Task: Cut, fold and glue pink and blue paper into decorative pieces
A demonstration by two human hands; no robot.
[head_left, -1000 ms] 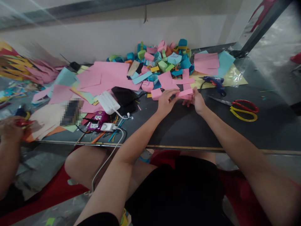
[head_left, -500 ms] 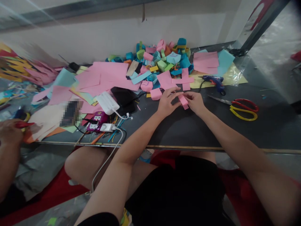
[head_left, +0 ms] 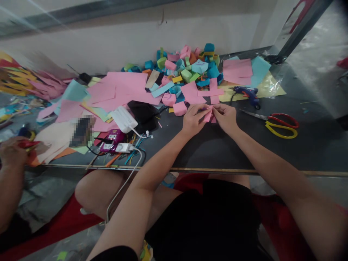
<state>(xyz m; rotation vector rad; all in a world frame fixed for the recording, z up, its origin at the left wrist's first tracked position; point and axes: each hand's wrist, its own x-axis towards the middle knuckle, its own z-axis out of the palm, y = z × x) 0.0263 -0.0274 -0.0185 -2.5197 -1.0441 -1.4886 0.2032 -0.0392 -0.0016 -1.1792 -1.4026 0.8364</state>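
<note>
Between my two hands is a small folded piece of pink paper (head_left: 208, 115), held just above the dark tabletop. My left hand (head_left: 193, 117) pinches its left side, and my right hand (head_left: 225, 116) grips its right side with thumb and fingertips. Parts of the paper are covered by the fingers. Close to my left hand sits a pink paper box (head_left: 179, 108). Beyond the hands lies a pink cross-shaped paper cutout (head_left: 214, 92), beside a pink paper sheet (head_left: 191, 92).
Scissors (head_left: 281, 125) and a blue glue gun (head_left: 246, 95) lie to the right. Colourful folded paper pieces (head_left: 187, 67) are heaped by the wall. At left are pink sheets (head_left: 125, 85), a white charger (head_left: 123, 119), a purple power strip (head_left: 112, 140) and another person's hand (head_left: 12, 150).
The pink paper has been turned between my fingers; its long folded strip no longer points toward me, and a flap now stands up. Both hands stay in nearly the same place.
</note>
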